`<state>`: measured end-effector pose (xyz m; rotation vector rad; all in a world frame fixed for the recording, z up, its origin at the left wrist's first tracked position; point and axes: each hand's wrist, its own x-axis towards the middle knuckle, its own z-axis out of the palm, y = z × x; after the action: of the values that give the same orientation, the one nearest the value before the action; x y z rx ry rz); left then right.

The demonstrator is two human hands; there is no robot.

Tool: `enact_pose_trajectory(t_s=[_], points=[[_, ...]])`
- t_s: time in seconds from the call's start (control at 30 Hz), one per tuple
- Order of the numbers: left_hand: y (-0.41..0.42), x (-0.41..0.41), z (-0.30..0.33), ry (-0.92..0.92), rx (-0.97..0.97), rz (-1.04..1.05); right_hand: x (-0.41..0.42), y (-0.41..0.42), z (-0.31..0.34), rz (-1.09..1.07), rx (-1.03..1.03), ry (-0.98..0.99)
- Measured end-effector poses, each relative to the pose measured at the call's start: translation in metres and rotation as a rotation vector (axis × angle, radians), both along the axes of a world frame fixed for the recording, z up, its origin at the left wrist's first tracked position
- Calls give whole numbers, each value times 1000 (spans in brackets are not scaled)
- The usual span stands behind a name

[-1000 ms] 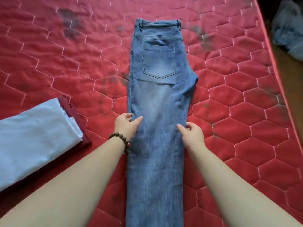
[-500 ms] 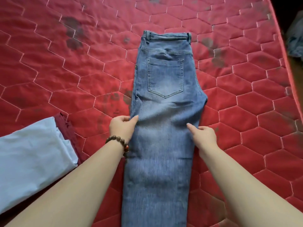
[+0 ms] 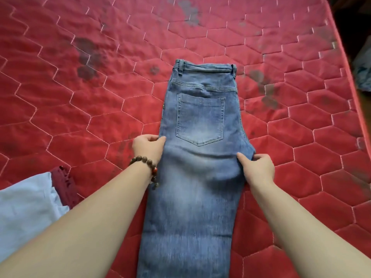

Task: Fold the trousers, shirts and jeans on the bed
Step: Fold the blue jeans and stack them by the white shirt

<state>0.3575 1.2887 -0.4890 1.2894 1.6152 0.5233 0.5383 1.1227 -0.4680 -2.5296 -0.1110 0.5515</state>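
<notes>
While the jeans [image 3: 197, 161] are lying flat on the bed [image 3: 80, 101], folded lengthwise with one leg over the other, both hands are working at the side edges just below the back pocket [image 3: 200, 119]. Waistband [image 3: 204, 67] is pointing away from the person; legs are running down toward the near edge and out of view. Left hand [image 3: 147, 146] is sitting at the left edge of the denim, fingers [image 3: 150, 137] curled, thumb lying along the fabric edge; it appears to be pinching the seam, though the grip underneath is hidden. A bracelet [image 3: 147, 167] of brown beads is hanging at that wrist. Right hand [image 3: 258, 170] is gripping the right edge near the crotch bulge, thumb pressing on top of the denim, the other fingers curling round the edge. Cloth between the two hands is showing slight blur and soft ripples.

Bed surface is a red quilted mattress with hexagon stitching and several dark blotches. At the lower left, a pale blue garment [image 3: 26, 209] is lying on top of a dark red garment [image 3: 64, 183], both well apart from the jeans. At far right, beyond the mattress edge, something bluish is showing, too cropped to identify
</notes>
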Motion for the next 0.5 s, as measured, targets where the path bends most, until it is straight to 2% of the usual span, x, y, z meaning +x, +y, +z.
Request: enact_pose_trajectory(t_s=[0.07,0.13,0.23,0.3,0.33,0.4,0.5], points=[[10,8,0,17,26,-81,1,12,7,163,-13,-266],[22,22,2,30,46,-104,0,36,9,478,-6,-410],[37,41,0,32,77,-44,-4,76,-4,913,-138,-370],[42,45,-4,-16,167,2,-8,91,-19,1089,-231,-327],[42,45,-6,-20,205,11,-9,95,-26,1131,-273,-317],[37,42,-9,83,359,-39,-9,99,-33,1149,-324,-333],[25,38,-19,412,680,-373,-5,110,-26,1068,-179,-497]])
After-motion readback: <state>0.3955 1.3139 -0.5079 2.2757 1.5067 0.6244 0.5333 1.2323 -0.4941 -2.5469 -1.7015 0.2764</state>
